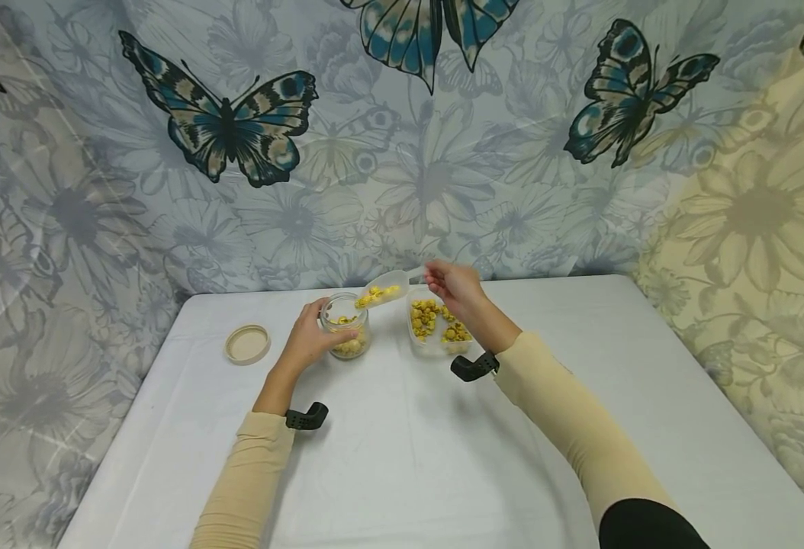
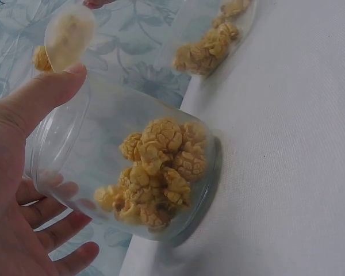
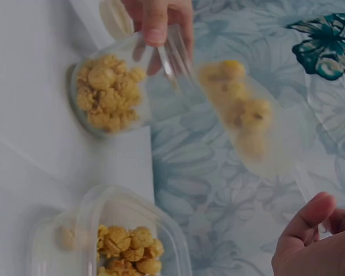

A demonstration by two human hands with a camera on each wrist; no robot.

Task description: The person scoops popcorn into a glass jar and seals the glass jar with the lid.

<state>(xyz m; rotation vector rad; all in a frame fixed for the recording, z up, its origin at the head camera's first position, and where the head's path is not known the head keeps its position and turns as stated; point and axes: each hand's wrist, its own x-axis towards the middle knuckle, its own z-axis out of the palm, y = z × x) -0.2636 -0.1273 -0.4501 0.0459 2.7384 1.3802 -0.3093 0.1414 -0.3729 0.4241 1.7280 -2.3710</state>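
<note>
Both arms reach forward, converging, hands apart. Left forearm in beige left sleeve [image 1: 240, 480], slanting forward and inward; black left wristband [image 1: 307, 416] below bare left wrist [image 1: 275, 390]. Left hand [image 1: 310, 337] in grip: left thumb [image 2: 43, 98] extended, left fingers [image 2: 63, 230] opposite, slightly bent, somewhat spread. Right forearm in beige right sleeve [image 1: 574, 427], angling forward and to left; black right wristband [image 1: 474, 367] near cuff. Right hand [image 1: 457, 287] raised, farther forward than left, fingers curled, right fingertips [image 3: 319, 204] in pinch.
</note>
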